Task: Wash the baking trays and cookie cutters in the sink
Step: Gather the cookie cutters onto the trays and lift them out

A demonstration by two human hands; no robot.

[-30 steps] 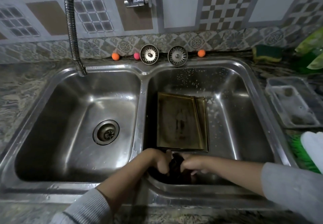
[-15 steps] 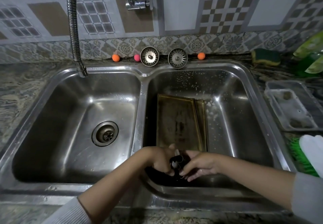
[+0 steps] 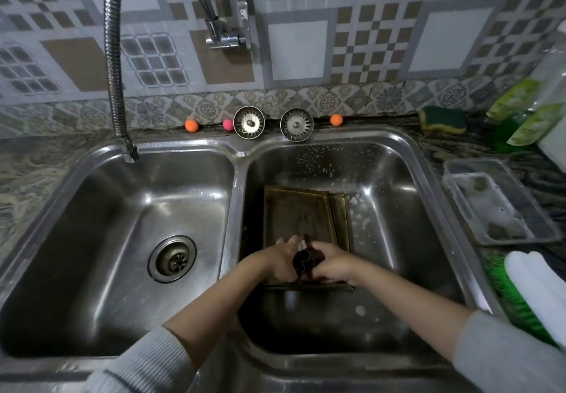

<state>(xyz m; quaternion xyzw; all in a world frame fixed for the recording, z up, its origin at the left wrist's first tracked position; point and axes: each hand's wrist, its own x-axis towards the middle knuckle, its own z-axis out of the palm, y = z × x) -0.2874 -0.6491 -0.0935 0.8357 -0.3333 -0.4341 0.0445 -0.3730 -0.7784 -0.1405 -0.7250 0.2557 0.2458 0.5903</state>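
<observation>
Two brass-coloured baking trays [image 3: 298, 212] lie stacked on the floor of the right basin of the steel double sink [image 3: 239, 153]. Over their near end, my left hand [image 3: 280, 262] and my right hand [image 3: 332, 265] meet around a dark metal cookie cutter [image 3: 303, 262] with a wavy outline. Both hands grip it, one from each side. A dark cloth-like piece shows between the cutter and my right palm; what it is cannot be told.
A flexible faucet hose [image 3: 115, 65] hangs over the left basin, whose drain [image 3: 172, 258] is open. Two strainers [image 3: 248, 123] and small balls sit on the back rim. To the right are a sponge [image 3: 444, 120], a clear tray [image 3: 496, 202], soap bottles and a green brush.
My hands moved from the basin's near wall farther in, over the near end of the trays, still holding the cutter. The camera view shifted upward.
</observation>
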